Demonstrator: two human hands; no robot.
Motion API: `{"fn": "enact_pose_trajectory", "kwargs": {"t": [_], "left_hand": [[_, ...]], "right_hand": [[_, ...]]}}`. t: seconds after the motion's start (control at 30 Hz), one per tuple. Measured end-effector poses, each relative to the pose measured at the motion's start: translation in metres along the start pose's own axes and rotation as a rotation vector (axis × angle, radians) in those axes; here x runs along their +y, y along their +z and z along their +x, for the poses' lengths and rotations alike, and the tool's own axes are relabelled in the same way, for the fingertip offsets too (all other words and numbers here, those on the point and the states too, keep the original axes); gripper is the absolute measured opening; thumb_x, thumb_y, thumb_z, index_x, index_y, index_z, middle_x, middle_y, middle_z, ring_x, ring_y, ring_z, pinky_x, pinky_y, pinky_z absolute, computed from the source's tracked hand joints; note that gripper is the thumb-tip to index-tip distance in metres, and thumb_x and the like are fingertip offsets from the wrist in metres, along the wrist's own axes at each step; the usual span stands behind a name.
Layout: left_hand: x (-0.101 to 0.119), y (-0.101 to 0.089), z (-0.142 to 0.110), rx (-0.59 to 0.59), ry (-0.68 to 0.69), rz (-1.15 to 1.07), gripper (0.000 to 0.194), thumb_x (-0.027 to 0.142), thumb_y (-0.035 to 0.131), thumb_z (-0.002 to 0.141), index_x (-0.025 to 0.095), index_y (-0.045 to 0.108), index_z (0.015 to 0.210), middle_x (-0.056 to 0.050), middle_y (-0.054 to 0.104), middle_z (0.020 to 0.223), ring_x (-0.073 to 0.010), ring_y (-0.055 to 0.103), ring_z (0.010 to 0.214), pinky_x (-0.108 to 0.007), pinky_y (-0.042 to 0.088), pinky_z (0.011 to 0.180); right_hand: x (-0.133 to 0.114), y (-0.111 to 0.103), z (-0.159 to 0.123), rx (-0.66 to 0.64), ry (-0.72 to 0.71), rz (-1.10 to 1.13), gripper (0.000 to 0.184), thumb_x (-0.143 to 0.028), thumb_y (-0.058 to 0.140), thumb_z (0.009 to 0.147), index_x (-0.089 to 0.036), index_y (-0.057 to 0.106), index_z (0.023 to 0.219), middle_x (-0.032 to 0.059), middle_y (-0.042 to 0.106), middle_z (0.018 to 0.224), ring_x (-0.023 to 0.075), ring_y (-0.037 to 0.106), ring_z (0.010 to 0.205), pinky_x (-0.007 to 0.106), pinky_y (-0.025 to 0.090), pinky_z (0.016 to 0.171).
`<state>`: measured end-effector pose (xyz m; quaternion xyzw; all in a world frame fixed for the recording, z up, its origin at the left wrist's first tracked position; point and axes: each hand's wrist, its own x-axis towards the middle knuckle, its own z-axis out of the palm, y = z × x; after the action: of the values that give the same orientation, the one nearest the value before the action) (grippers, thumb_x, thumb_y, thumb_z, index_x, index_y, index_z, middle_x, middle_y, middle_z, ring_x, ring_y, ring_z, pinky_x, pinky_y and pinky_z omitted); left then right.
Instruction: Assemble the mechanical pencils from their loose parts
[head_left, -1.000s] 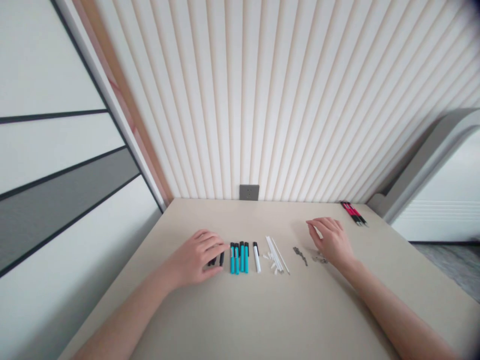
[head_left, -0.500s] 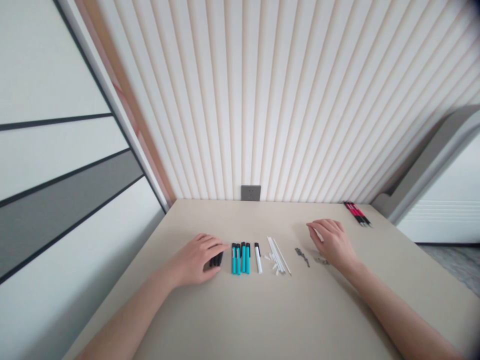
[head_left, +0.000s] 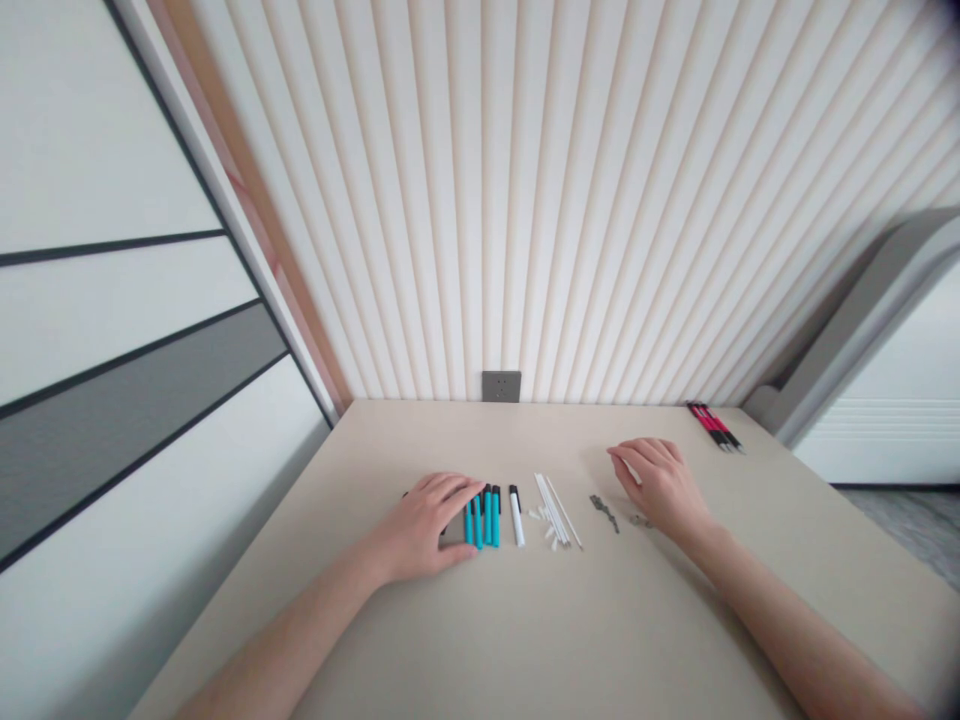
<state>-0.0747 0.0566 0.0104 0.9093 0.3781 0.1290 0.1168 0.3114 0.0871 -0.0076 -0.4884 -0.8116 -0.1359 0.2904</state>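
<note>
My left hand [head_left: 424,525] lies over the left end of a row of teal pen barrels [head_left: 487,518] with black tops. Its fingers reach across their upper ends and its thumb sits at their lower ends, finger and thumb apart. Small black pen parts [head_left: 405,494] are mostly covered by this hand. My right hand [head_left: 660,485] rests with curled fingers, thumb and fingertips together, and nothing shows between them. Beneath its palm are small greyish pieces [head_left: 641,520], partly hidden. To its left lies a cluster of dark grey clips [head_left: 604,513].
One white pen barrel [head_left: 517,516] with a black top lies right of the teal ones. Several thin white refills [head_left: 553,512] and small white pieces [head_left: 551,532] lie beyond it. Red and black pens [head_left: 712,427] lie at the table's [head_left: 480,640] back right. A socket [head_left: 501,386] is on the ribbed wall.
My left hand has moved right, from the black pen parts onto the teal barrels. The black parts were drawn closer together beforehand. My right hand has barely shifted.
</note>
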Motion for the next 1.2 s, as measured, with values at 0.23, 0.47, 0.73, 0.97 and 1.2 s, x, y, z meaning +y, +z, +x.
{"fn": "enact_pose_trajectory", "kwargs": {"t": [0.23, 0.47, 0.73, 0.97, 1.2], "left_hand": [[0.000, 0.000, 0.000, -0.009, -0.011, -0.004, 0.078, 0.042, 0.073, 0.077, 0.028, 0.036, 0.145, -0.009, 0.051, 0.139, -0.0296, 0.046, 0.126, -0.047, 0.035, 0.109], [-0.001, 0.000, 0.000, 0.020, 0.018, 0.016, 0.082, 0.039, 0.074, 0.076, 0.027, 0.034, 0.146, -0.010, 0.052, 0.137, -0.0303, 0.047, 0.125, -0.049, 0.036, 0.107], [0.014, 0.001, 0.004, 0.105, 0.114, 0.051, 0.085, 0.045, 0.074, 0.077, 0.023, 0.032, 0.148, -0.013, 0.049, 0.139, -0.0318, 0.045, 0.128, -0.050, 0.034, 0.110], [0.019, 0.005, 0.008, 0.095, 0.154, 0.063, 0.079, 0.040, 0.072, 0.079, 0.023, 0.034, 0.146, -0.012, 0.050, 0.138, -0.0316, 0.045, 0.127, -0.052, 0.033, 0.111], [0.018, 0.002, 0.009, 0.078, 0.178, 0.042, 0.068, 0.040, 0.063, 0.086, 0.023, 0.037, 0.145, -0.013, 0.052, 0.136, -0.0315, 0.046, 0.125, -0.052, 0.035, 0.109]], "right_hand": [[-0.078, -0.005, 0.013, -0.265, -0.070, 0.293, 0.044, -0.040, 0.059, 0.090, -0.024, 0.055, 0.131, 0.0102, 0.060, 0.130, 0.0263, 0.051, 0.123, 0.046, 0.035, 0.105], [-0.123, 0.013, 0.028, -0.506, -0.114, 0.453, 0.074, -0.042, 0.073, 0.077, -0.030, 0.042, 0.142, 0.0080, 0.053, 0.141, 0.0303, 0.037, 0.137, 0.059, 0.016, 0.114], [-0.121, 0.013, 0.020, -0.414, -0.065, 0.415, 0.064, -0.044, 0.070, 0.080, -0.032, 0.047, 0.139, 0.0099, 0.047, 0.145, 0.0295, 0.038, 0.137, 0.060, 0.018, 0.113], [-0.123, 0.027, 0.025, -0.427, -0.067, 0.344, 0.052, -0.040, 0.065, 0.085, -0.032, 0.051, 0.135, 0.0063, 0.058, 0.134, 0.0293, 0.038, 0.135, 0.063, 0.011, 0.113], [-0.127, 0.032, 0.022, -0.271, -0.083, 0.286, 0.017, -0.027, 0.058, 0.093, -0.029, 0.068, 0.106, 0.0022, 0.071, 0.106, 0.0248, 0.053, 0.118, 0.057, 0.017, 0.112]]}}
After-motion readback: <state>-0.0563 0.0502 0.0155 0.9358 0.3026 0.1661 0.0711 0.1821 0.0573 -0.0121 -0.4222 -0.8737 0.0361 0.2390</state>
